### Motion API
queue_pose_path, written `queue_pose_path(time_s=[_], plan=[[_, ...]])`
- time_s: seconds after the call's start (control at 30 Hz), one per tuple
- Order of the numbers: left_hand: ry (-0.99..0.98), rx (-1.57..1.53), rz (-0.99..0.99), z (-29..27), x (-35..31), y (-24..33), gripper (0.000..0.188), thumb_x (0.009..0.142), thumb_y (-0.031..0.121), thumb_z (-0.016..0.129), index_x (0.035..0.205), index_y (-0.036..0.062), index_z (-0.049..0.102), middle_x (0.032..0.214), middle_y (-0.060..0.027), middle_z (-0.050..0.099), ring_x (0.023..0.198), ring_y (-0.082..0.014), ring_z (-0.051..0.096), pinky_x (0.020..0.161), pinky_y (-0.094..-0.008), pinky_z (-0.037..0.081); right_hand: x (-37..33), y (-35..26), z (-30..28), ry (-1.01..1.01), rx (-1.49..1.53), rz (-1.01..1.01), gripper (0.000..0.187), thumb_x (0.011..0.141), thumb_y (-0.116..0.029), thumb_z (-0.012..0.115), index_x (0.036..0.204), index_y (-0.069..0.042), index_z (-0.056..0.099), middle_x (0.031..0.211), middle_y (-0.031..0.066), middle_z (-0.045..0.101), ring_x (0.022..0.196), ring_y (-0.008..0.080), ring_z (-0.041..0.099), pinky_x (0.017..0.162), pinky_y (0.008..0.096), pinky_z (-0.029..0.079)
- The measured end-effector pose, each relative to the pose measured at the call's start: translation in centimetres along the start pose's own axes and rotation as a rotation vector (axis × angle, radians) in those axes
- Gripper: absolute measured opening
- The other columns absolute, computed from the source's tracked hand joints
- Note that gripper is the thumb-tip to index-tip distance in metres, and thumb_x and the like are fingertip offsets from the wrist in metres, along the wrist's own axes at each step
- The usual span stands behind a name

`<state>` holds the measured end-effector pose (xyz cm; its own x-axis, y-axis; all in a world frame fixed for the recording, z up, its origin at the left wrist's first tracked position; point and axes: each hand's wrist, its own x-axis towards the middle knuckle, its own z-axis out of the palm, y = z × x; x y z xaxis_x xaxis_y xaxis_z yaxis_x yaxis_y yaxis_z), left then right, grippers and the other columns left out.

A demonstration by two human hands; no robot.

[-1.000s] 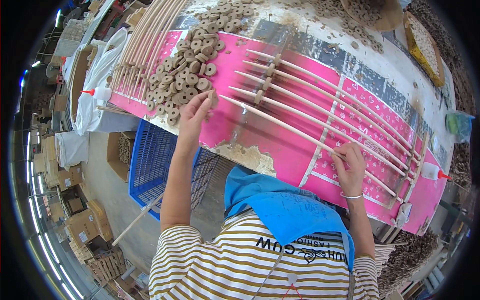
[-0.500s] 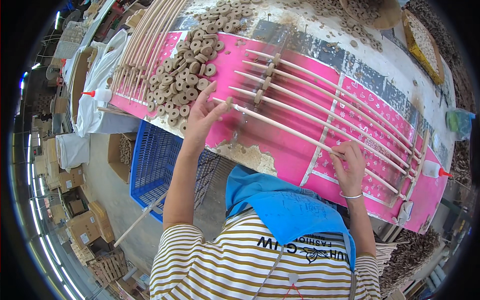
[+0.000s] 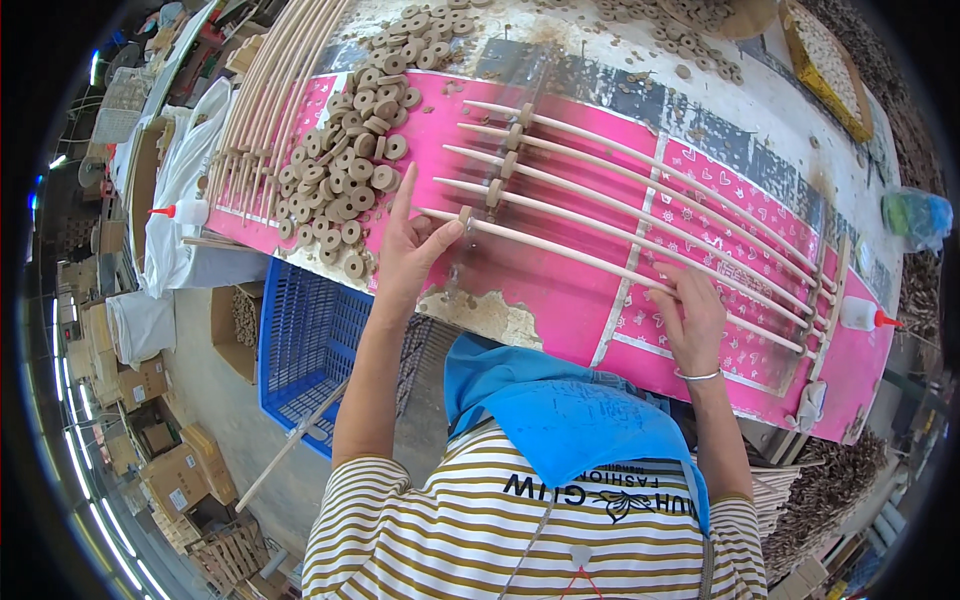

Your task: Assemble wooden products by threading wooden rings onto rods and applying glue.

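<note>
A slender pale wooden rod (image 3: 560,252) runs between my two hands, with its tapered tip to the left. Near that tip a small brown disc with a centre hole (image 3: 465,216) sits around the rod. My left hand (image 3: 408,255) pinches at the disc with its thumb, index finger stretched out. Further along, my right hand (image 3: 692,318) has its fingers closed over the rod. Beyond it lie several similar rods (image 3: 600,200) side by side, each with a disc (image 3: 509,163) near its tapered end.
Loose discs (image 3: 345,165) are heaped left on the pink-covered table (image 3: 560,310). More finished rods (image 3: 270,110) lie at the far left. Glue bottles with red tips stand left (image 3: 188,212) and right (image 3: 862,314). A blue plastic basket (image 3: 300,350) is below the table's edge.
The disc sits further from the rod's tip than before, and my left thumb is now against it. My right hand has shifted from a fingertip pinch to fingers laid over the rod.
</note>
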<state>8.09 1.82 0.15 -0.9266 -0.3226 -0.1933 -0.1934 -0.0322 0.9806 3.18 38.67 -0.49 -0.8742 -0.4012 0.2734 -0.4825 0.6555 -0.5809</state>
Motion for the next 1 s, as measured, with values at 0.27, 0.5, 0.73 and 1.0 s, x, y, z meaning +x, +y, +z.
queue_pose_path(time_s=[0.27,0.5,0.73,1.0], plan=[[-0.001,0.048,-0.005,0.7,0.1,-1.3,0.095,0.096,0.008,0.077,0.171,0.0121,0.019,0.082,-0.0029,0.071,0.071,-0.0074,0.064,0.065,-0.0215,0.048,0.1,0.5,0.5,0.003,0.002,0.05,0.012,0.09,-0.013,0.076,0.095,-0.004,0.069,0.093,0.0102,0.066,0.09,0.0302,0.064,0.079,0.0425,0.049],[0.053,0.325,0.087,0.5,-0.5,-0.4,0.078,0.093,0.013,0.08,0.162,0.0141,0.044,0.076,-0.001,0.068,0.064,-0.0078,0.059,0.06,-0.0247,0.046,0.1,0.6,1.0,0.066,-0.031,0.018,0.011,0.091,-0.014,0.075,0.095,-0.005,0.069,0.093,0.0097,0.064,0.091,0.0298,0.061,0.083,0.0429,0.047],[0.007,1.125,0.575,-0.1,0.2,0.6,0.05,0.082,0.026,0.083,0.132,0.0239,0.074,0.105,-0.0026,0.061,0.096,-0.0263,0.06,0.085,-0.043,0.046,-0.2,1.0,1.3,0.06,-0.017,0.013,0.012,0.092,-0.015,0.074,0.096,-0.005,0.071,0.093,0.0092,0.063,0.091,0.0297,0.062,0.082,0.0432,0.048],[-0.015,1.088,0.57,0.3,0.7,-0.9,0.034,0.083,0.023,0.081,0.117,0.0198,0.077,0.099,-0.0035,0.062,0.094,-0.0259,0.062,0.084,-0.0415,0.045,-0.3,1.7,1.8,0.072,-0.059,0.001,0.012,0.091,-0.016,0.075,0.095,-0.006,0.072,0.093,0.0094,0.064,0.092,0.0293,0.062,0.083,0.0434,0.048]])
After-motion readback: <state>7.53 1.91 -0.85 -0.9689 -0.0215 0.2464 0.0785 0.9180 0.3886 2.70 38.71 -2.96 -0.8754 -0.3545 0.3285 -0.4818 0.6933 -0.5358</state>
